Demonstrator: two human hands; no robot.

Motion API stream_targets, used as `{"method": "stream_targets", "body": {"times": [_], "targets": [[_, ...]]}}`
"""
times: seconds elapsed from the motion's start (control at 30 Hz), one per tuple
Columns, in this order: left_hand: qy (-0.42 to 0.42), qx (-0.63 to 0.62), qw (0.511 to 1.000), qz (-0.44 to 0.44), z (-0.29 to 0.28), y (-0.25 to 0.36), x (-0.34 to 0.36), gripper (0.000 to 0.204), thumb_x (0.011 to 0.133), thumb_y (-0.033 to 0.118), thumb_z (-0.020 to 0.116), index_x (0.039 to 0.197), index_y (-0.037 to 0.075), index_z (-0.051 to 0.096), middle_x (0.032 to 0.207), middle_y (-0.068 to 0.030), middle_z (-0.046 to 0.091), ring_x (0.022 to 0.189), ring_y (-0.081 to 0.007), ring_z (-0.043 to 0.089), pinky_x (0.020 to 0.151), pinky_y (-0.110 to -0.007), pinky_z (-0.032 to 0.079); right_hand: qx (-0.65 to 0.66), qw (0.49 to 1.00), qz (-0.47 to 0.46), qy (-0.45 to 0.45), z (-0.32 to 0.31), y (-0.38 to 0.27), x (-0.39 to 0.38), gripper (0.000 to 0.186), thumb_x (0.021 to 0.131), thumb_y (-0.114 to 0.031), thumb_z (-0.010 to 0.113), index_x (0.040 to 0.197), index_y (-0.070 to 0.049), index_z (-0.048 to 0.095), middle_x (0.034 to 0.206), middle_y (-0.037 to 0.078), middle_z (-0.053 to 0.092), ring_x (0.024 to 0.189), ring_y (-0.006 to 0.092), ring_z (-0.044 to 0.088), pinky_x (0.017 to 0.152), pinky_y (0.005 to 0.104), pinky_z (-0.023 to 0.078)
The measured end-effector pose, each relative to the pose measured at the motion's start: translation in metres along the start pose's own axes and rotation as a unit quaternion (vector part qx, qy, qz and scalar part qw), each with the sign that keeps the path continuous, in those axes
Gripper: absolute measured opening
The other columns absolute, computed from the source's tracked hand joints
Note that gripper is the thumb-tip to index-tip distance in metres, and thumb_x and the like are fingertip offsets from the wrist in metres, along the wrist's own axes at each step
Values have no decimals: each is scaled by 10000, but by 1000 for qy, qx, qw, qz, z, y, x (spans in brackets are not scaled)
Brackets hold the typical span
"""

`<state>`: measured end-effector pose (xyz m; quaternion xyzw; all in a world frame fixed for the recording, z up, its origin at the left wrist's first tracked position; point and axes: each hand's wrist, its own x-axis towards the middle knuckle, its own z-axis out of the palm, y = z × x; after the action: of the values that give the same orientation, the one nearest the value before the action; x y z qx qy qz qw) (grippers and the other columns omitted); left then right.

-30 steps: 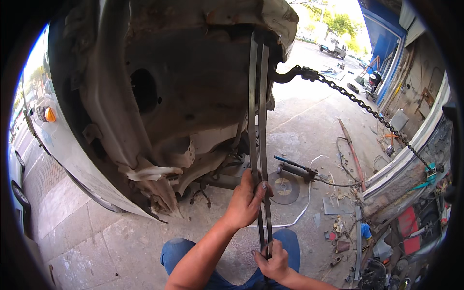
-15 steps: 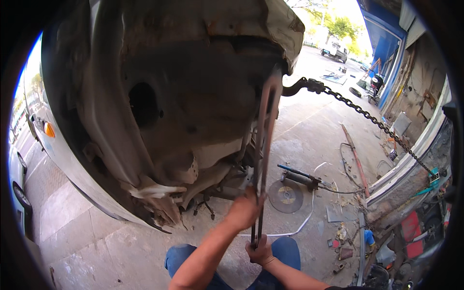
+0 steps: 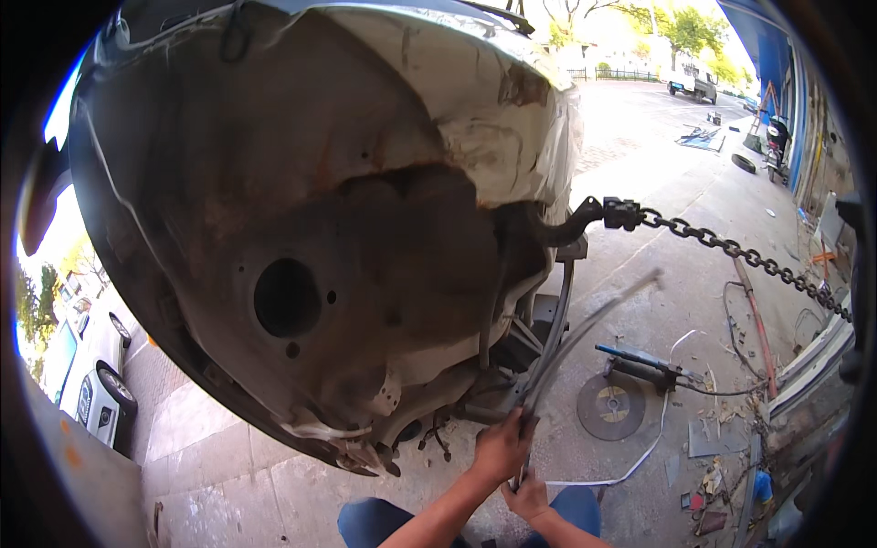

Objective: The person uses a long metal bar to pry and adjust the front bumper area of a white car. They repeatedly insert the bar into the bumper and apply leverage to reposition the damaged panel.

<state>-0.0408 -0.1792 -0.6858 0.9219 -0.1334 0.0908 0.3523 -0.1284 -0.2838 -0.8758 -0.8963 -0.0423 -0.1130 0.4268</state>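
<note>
I am crouched under a damaged car shell [image 3: 329, 210], looking down past its rusty wheel well at my own two hands. My left hand [image 3: 501, 449] is clenched around a long metal bar [image 3: 559, 352] just below the shell's lower edge. My right hand [image 3: 528, 498] is closed on the same bar's low end, just beneath the left hand, above my blue-clad knees.

A second ago the bar stood nearly upright in front of the shell, its top up by the hook. Now it has swung over: it slants from my hands up and away from the shell, and its far end is a blur (so it is moving fast). My hands have also shifted closer under the shell's edge. I judge this to be a levering or striking stroke in mid-swing, with the bar working at the bent metal low on the shell.

From the shell's torn edge a black hook [image 3: 585, 217] grips the metal, and a taut chain [image 3: 740, 256] runs away from it toward the workshop wall. On the concrete beyond the shell lie a round cutting disc [image 3: 610, 407], a dark hydraulic tool [image 3: 644, 365] and a white cable [image 3: 639, 452]. A white car [image 3: 87, 365] is parked on the shell's other side.
</note>
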Motion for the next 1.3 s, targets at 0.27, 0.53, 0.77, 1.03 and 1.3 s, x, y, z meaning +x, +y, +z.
{"method": "stream_targets", "body": {"times": [0.27,0.53,0.77,1.03,1.3], "targets": [[37,-182,980,-76,-25,-16,-36,316,1129,312,558,1089,26,685,819,-162,761,783,-380,774,680,-463,583,-37,995,26,-84,-44,-12,-57,576,871,-515,857,1039,-34,589,698,140,711,632,405,727,599,518,584],[21,-217,975,-33,-53,12,-21,381,1115,358,552,1045,4,675,816,-261,708,832,-482,721,709,-554,535,-9,999,50,-8,-109,-77,-83,505,825,-371,923,1024,-31,607,714,124,716,641,363,736,611,469,588],[0,-266,964,-27,-70,42,-29,407,1115,370,572,1021,-14,669,781,-250,690,766,-454,709,690,-511,528,-12,995,95,-12,-148,-135,-104,464,845,-324,904,1031,-20,607,720,122,700,661,377,733,639,474,588],[-27,-304,952,-32,-80,64,-55,405,1125,365,565,1003,-14,640,775,-245,689,737,-429,713,680,-493,534,-23,993,111,-18,-177,-156,-128,457,823,-276,929,949,-18,573,655,95,674,586,337,716,581,439,578],[-8,-316,949,-12,-100,84,-37,457,1119,357,581,896,-42,608,690,-240,650,657,-430,683,625,-489,512,-14,994,107,-29,-209,-177,-121,468,825,-259,944,984,-6,583,622,78,647,527,220,676,538,378,545]]}}
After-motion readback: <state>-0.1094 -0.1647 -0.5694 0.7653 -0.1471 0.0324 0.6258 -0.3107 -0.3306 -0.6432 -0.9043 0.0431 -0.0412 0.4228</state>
